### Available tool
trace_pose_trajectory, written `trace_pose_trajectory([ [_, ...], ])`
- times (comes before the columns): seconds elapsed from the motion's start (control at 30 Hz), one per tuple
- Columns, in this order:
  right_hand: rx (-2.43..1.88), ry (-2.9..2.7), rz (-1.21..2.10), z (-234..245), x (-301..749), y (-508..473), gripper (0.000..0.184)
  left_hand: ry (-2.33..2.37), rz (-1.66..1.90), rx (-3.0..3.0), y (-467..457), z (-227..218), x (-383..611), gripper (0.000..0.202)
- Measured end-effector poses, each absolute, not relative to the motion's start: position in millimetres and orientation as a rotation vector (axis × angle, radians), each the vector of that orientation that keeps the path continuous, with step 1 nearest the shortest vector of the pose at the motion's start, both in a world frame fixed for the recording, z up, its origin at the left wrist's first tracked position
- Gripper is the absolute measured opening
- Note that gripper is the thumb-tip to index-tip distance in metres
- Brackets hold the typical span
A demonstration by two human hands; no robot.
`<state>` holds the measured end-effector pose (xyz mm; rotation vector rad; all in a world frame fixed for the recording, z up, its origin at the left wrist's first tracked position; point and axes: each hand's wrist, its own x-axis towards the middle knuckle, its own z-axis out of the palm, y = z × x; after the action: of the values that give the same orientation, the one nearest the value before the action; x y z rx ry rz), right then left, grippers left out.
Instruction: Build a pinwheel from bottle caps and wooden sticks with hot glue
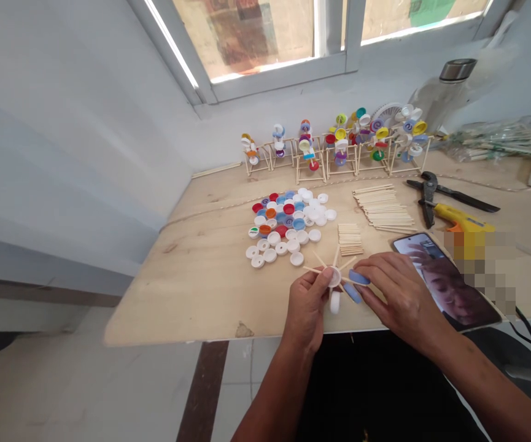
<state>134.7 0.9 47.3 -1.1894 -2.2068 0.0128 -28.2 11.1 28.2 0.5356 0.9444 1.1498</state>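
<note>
My left hand [309, 304] grips the white bottle cap [334, 276] at the hub of a small wheel, thumb across its face. Thin wooden sticks [319, 260] stick out from this hub like spokes. A white cap [334, 302] and a blue cap [352, 293] sit at the ends of two lower spokes. My right hand [394, 291] is closed at the right side of the wheel, its fingers on another blue cap [358, 278] by a spoke's end. Whether that cap is fixed to the spoke, I cannot tell.
Loose bottle caps [288, 209] lie behind my hands. Beside them are short sticks [350, 239] and longer sticks [382, 207]. Finished-looking cap wheels on stick stands [311, 166] line the wall. Pliers [431, 190], a yellow glue gun [463, 220] and a phone [444, 279] lie to the right.
</note>
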Motion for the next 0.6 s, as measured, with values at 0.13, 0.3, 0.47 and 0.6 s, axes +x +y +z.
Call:
trace_pose_trajectory([
  [0.13,-1.181,-2.230,0.011,46.6,135.9,1.1,0.009,0.951,1.156,0.533,11.1,28.9,-26.9,0.026],
  [0.3,-1.153,-2.247,0.019,44.4,138.6,1.7,0.011,0.960,1.151,0.535,9.8,29.5,-26.7,0.027],
  [0.47,-1.162,-2.267,0.075,43.7,140.1,1.8,0.010,0.977,1.137,0.544,8.8,32.5,-26.5,0.029],
  [0.6,-1.164,-2.273,0.084,44.8,140.4,1.7,0.011,0.987,1.134,0.550,8.8,33.5,-26.0,0.030],
])
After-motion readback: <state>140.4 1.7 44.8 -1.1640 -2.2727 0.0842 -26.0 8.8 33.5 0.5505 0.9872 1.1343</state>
